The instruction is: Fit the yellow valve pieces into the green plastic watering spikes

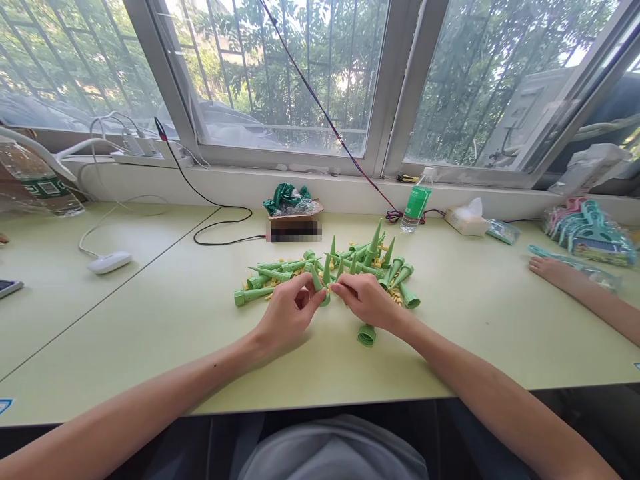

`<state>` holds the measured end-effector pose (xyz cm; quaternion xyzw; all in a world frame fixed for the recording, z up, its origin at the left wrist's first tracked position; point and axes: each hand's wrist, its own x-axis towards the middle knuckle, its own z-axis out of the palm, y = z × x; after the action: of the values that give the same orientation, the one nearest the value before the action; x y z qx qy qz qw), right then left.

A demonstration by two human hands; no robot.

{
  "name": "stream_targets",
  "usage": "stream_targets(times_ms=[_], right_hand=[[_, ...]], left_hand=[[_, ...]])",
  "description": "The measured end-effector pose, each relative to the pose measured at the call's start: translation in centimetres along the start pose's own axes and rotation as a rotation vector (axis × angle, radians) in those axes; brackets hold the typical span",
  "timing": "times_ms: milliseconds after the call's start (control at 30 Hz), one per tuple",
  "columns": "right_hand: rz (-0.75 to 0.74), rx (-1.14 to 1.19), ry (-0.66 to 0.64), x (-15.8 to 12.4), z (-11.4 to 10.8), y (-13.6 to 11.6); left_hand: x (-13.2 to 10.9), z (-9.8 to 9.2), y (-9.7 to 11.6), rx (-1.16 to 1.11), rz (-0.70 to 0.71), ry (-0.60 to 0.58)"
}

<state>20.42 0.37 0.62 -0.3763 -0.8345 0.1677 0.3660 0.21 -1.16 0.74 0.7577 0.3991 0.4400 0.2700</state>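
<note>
A heap of green plastic cone spikes [360, 260] lies on the pale green table [190, 320], with small yellow pieces [395, 297] scattered among them. My left hand [287, 313] pinches one green cone [319, 283] near its wide end. My right hand [367, 300] meets it from the right, fingers pinched on a small piece I cannot make out. One green cone [367, 334] lies alone just below my right hand. Both hands hover at the near edge of the heap.
Behind the heap sits a small cardboard box [294, 217] with green bags. A green-labelled bottle [416, 208], a tissue pack [467, 220] and cables line the window sill. Another person's hand [550, 270] rests at the right, beside packaged teal items [587, 233]. A white device [109, 262] lies at the left.
</note>
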Motion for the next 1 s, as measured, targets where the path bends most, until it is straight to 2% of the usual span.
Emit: stream_targets(times_ms=[300, 1000], right_hand=[[-0.028, 0.067, 0.041, -0.24, 0.05, -0.24], [-0.032, -0.036, -0.025, -0.04, -0.06, 0.15]], left_hand=[[0.06, -0.02, -0.18, 0.015, -0.009, 0.013], [0.10, 0.05, 0.04, 0.072, -0.014, -0.030]])
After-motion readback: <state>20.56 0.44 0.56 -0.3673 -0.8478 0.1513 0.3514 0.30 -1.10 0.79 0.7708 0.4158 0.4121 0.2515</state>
